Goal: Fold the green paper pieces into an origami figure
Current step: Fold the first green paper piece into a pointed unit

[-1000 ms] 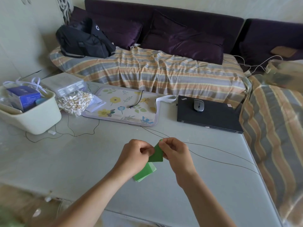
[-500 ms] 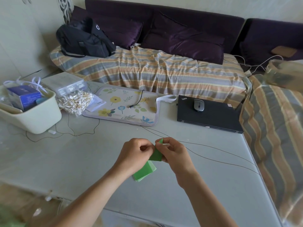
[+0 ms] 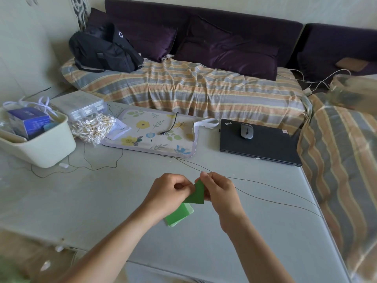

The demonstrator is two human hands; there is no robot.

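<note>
Both hands — left hand [image 3: 169,193], right hand [image 3: 219,192] — pinch a matte, triangular folded green paper [image 3: 196,194] above a flat green paper stack [image 3: 178,216].

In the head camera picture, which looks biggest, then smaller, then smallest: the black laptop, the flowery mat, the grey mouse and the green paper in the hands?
1. flowery mat and black laptop: look about alike, unsure.
2. green paper, though it is nearer the camera.
3. grey mouse.
</note>
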